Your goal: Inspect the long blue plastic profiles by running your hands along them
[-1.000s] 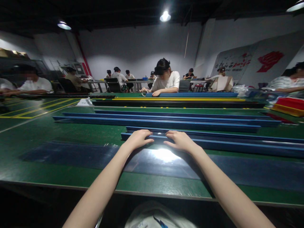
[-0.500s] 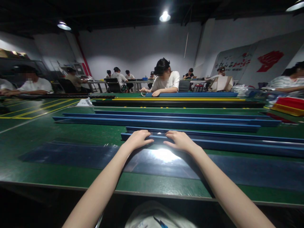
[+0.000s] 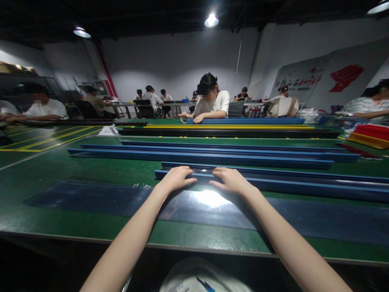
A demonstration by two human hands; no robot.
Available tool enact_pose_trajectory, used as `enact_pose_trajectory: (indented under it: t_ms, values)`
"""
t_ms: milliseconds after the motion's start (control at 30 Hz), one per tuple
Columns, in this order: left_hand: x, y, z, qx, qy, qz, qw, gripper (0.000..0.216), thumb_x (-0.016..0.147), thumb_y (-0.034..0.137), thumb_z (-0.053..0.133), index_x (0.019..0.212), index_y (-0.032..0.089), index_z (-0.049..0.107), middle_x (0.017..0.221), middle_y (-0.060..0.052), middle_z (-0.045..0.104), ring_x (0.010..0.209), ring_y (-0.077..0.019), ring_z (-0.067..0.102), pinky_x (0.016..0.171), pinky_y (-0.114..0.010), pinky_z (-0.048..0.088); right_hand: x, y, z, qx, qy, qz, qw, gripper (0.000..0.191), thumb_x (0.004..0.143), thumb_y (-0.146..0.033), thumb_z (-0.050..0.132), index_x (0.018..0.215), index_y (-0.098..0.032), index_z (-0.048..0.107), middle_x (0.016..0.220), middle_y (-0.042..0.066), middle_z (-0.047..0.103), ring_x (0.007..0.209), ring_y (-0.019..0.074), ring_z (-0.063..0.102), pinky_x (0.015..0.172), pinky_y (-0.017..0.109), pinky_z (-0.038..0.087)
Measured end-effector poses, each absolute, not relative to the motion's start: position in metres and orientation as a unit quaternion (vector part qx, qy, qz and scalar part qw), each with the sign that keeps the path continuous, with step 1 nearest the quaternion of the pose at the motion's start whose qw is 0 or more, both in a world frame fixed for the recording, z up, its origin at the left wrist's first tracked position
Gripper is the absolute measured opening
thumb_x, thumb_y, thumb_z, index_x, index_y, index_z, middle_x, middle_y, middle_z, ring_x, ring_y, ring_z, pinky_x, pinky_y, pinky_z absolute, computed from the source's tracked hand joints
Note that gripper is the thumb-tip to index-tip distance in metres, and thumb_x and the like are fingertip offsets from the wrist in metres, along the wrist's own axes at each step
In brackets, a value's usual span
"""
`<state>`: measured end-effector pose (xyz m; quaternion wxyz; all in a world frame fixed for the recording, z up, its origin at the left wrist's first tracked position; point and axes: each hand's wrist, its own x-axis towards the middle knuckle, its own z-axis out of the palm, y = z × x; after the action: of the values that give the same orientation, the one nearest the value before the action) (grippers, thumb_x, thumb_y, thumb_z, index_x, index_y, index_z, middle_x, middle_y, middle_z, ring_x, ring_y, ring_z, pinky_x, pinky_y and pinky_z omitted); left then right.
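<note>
A long blue channel-shaped profile (image 3: 298,187) lies across the table in front of me, its left end just beyond my left wrist. My left hand (image 3: 179,177) is hooked over its near wall by that end, fingertips inside the channel and thumb toward me. My right hand (image 3: 226,179) grips the same wall a little farther right, thumb pointing inward. Between my hands a short stretch of the wall shows. Nearer to me a flat, clear bluish plastic strip (image 3: 100,198) lies under my forearms, with a bright lamp reflection on it.
More blue profiles (image 3: 197,156) lie parallel beyond my hands. Farther back are black lengths (image 3: 243,133) and a yellow one (image 3: 227,127). A co-worker (image 3: 212,101) leans over the far side. A red and yellow object (image 3: 369,136) sits at the right. The green table's edge (image 3: 212,249) is near me.
</note>
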<state>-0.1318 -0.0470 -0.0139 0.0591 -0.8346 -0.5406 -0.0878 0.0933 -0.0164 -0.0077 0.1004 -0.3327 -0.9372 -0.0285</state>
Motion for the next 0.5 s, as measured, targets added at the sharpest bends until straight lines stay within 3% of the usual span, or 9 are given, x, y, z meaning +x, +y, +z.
enact_pose_trajectory:
  t_ms: [500]
  values:
    - [-0.1316, -0.0475, -0.0136, -0.834, -0.541, -0.092, 0.057, 0.029, 0.083, 0.044, 0.046, 0.080, 0.019, 0.060, 0.085, -0.002, 0.061, 0.081, -0.0169, 0.058, 0.068, -0.023, 0.042, 0.0926, -0.0179, -0.0052, -0.344, -0.935, -0.026, 0.087, 0.034, 0.087, -0.043, 0.040, 0.093, -0.017, 0.060, 0.099, 0.007, 0.062, 0.088, 0.0176, 0.058, 0.069, 0.024, 0.038]
